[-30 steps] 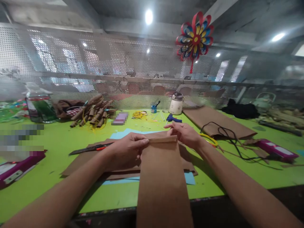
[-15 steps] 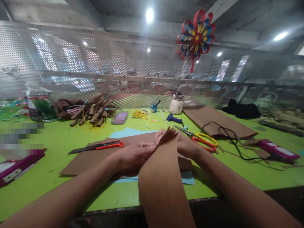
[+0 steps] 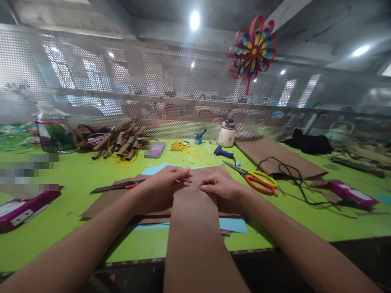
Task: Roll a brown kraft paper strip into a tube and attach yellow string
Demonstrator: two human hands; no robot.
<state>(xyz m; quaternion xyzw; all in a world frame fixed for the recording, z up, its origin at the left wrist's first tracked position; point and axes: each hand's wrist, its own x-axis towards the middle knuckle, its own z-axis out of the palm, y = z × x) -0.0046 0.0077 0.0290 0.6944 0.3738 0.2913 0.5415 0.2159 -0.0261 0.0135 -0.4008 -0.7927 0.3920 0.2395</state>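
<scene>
The pleats bunched up at the far end of the brown paper strip [image 3: 195, 240] a moment ago have dropped out of sight. The left hand [image 3: 168, 181] and right hand [image 3: 222, 185] have drawn apart, the left arm now covering the cutter's [image 3: 114, 186] handle end.

Scissors [image 3: 259, 180] right of paper stack [image 3: 113, 199]; glue gun [image 3: 224, 153] behind scissors; bottle [image 3: 227, 133] farther back

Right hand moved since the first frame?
Yes. The right hand has shifted left and nearer the wearer, judged against the blue glue gun: its fingers were close in front of it then and are farther off now.
</scene>
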